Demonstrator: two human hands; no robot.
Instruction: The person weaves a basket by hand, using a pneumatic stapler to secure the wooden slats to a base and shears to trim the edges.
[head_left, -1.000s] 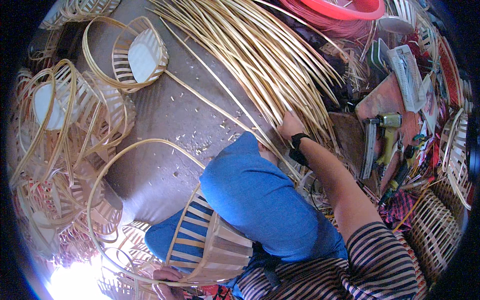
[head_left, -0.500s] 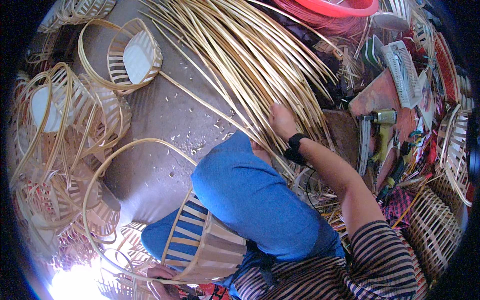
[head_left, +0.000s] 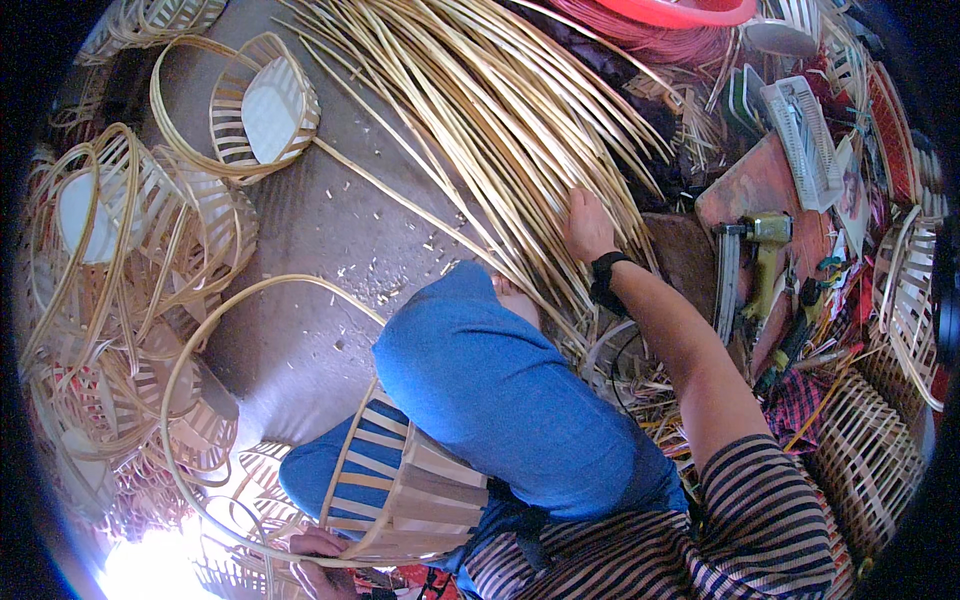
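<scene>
My right hand (head_left: 586,222), with a dark band at the wrist, is in the long bundle of pale cane strips (head_left: 470,110), its fingers curled round some of them. At the lower edge my left hand (head_left: 318,556) grips an unfinished slatted basket (head_left: 425,495) at its rim, where a large cane hoop (head_left: 170,410) rises from it. The basket lies tilted against my blue-clad legs (head_left: 500,400), and part of it is hidden by the raised knee. My left fingertips are partly hidden.
Slatted baskets (head_left: 120,220) are piled at the left, another (head_left: 265,110) near the top. At right lie a nail gun (head_left: 765,250), a white plastic basket (head_left: 800,140), a reddish board (head_left: 740,180) and lattice baskets (head_left: 865,460). A red basin (head_left: 680,10) stands at top.
My right hand has moved farther up the cane bundle, first leftward, then back to the right. My left hand stays on the basket. The whole view has shifted slightly.
</scene>
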